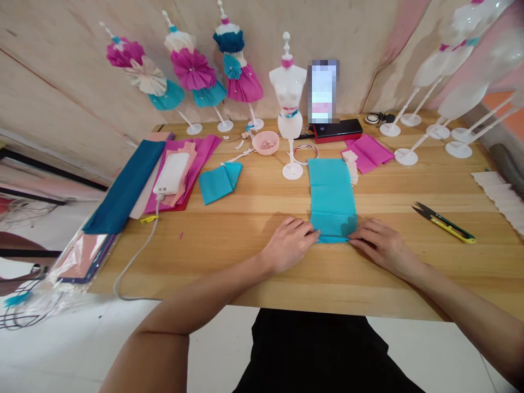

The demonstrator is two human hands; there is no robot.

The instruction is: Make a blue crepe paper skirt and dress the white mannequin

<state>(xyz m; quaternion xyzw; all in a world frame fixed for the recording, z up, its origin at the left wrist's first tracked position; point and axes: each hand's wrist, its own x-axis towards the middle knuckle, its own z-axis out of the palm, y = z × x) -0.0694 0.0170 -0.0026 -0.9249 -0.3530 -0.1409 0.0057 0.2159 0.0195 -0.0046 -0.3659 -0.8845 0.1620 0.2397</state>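
A turquoise sheet of crepe paper (332, 188) lies flat on the wooden table, with crease lines across it and a narrow fold along its near edge. My left hand (290, 243) pinches the near left corner. At the near right corner, my right hand (379, 243) has its fingers closed on the same fold. Straight beyond the sheet's left side stands a small white dress-form mannequin (287, 90) with pink and blue bands at neck and waist. Thread snips (444, 222) with yellow and green handles lie to the right of my right hand.
Three mannequins in paper dresses (192, 71) stand at the back left, bare ones (434, 71) at the back right. A pink bowl (265, 143), folded turquoise paper (219, 183), magenta paper (370, 154) and a phone (323, 93) sit between. A white power bank (172, 172) rests on stacked paper; its cable trails over the front edge.
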